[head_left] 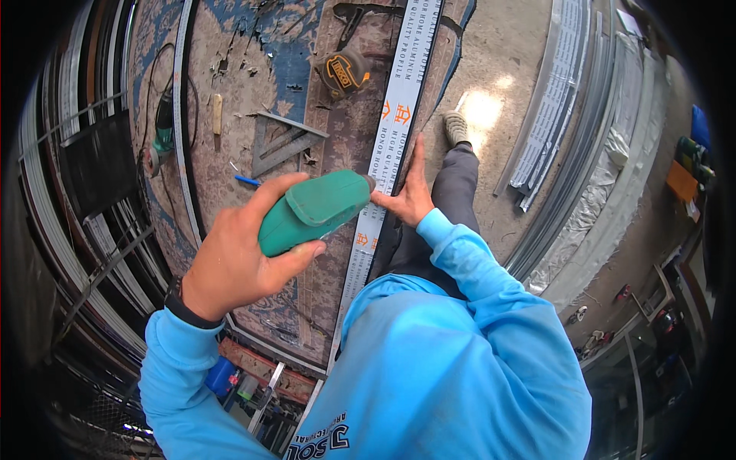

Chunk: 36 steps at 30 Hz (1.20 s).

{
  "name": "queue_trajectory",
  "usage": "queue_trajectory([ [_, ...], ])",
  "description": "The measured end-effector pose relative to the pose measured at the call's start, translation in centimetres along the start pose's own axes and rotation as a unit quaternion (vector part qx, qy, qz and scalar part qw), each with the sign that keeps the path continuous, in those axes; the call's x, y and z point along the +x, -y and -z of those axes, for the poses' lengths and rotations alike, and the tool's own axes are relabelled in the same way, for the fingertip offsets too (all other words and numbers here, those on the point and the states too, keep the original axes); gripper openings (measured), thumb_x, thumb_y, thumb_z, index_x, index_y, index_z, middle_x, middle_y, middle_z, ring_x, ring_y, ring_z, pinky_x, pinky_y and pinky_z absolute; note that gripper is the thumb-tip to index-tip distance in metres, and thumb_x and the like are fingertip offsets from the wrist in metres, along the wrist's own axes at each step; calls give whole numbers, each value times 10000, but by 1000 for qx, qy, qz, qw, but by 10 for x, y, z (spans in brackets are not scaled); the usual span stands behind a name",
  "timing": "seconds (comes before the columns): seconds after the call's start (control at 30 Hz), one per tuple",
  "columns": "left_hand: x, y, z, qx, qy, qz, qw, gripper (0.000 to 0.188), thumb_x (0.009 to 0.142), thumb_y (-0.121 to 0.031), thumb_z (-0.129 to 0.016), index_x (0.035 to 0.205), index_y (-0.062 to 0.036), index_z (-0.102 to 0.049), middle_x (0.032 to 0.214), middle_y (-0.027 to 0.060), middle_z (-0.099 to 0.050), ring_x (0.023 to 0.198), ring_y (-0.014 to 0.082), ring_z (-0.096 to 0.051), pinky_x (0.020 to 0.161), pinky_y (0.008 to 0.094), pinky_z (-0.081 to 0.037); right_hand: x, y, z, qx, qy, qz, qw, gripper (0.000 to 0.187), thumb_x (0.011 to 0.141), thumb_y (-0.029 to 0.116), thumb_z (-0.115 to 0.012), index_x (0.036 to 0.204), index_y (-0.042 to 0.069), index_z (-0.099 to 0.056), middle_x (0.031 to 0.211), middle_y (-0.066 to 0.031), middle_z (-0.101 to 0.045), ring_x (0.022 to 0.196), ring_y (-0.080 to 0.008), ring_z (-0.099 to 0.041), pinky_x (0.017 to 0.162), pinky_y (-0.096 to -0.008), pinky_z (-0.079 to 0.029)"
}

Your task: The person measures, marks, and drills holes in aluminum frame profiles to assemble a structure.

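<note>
A green power drill point(318, 203) is gripped in my left hand point(244, 257), its fingers wrapped around the body. The drill's dark nose is at the inner edge of a long aluminium profile point(392, 115) covered in white printed film; the very tip is hidden. On the profile's outer side rests my right hand point(414, 192), thumb on the film and fingers stretched along the edge, holding it. Left of the drill, a grey triangular set square point(285, 146) lies on the carpeted table point(337, 146), near a blue pen point(247, 181).
A black and orange tape measure point(343, 73) sits farther up the table. A wooden-handled tool point(218, 115) and a green corded power tool point(162, 126) lie to the left. Profiles fill the left rack point(80, 153); wrapped profiles point(544, 100) lie on the floor at right.
</note>
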State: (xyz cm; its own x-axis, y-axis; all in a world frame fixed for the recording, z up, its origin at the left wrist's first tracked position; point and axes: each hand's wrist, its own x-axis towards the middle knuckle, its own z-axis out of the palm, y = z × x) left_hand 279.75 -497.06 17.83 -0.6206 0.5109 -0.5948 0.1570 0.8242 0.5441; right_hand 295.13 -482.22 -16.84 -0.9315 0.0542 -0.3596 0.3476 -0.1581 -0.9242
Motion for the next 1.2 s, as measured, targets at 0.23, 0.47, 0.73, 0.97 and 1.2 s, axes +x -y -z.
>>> queue_trajectory([
  [0.23, 3, 2, 4, -13, 25, -7, 1000, 720, 865, -241, -895, 1472, -29, -572, 1151, 235, -772, 1058, 408, -770, 914, 444, -607, -1, 3, 0, -3, -2, 20, 1000, 1604, 729, 368, -1006, 1702, 98, 240, 1691, -341, -235, 1571, -488, -333, 1293, -533, -319],
  [0.47, 19, 1, 21, -52, 47, 88, 994, 657, 914, -240, -865, 1462, -1, -593, 1207, 152, -765, 1098, 207, -722, 991, 374, -563, 0, 7, 3, -58, 19, 19, 998, 1550, 814, 197, -966, 1675, 146, 321, 1694, -274, -376, 1474, -374, -542, 1206, -485, -477],
  [0.73, 21, 2, 14, -54, 33, 62, 996, 685, 910, -256, -874, 1466, 8, -575, 1186, 188, -775, 1065, 262, -763, 948, 389, -585, 1, 3, 3, -73, 4, 40, 997, 1582, 773, 280, -990, 1684, 119, 293, 1708, -292, -319, 1524, -396, -457, 1240, -493, -417],
  [0.97, -35, -6, -32, 132, 39, -14, 990, 857, 796, -242, -931, 1537, -55, -546, 1149, 231, -729, 1001, 419, -757, 834, 472, -618, 3, -2, 1, -1, -6, 50, 999, 1559, 704, 336, -972, 1715, 36, 176, 1711, -379, -175, 1605, -523, -225, 1324, -547, -229],
  [1.2, -54, 26, -49, -24, -3, 16, 1000, 876, 826, -194, -899, 1585, -47, -485, 1216, 244, -732, 1057, 417, -765, 897, 466, -614, -1, -2, 3, -13, 2, 41, 999, 1553, 716, 346, -967, 1720, 67, 184, 1724, -357, -178, 1605, -516, -230, 1319, -555, -242],
])
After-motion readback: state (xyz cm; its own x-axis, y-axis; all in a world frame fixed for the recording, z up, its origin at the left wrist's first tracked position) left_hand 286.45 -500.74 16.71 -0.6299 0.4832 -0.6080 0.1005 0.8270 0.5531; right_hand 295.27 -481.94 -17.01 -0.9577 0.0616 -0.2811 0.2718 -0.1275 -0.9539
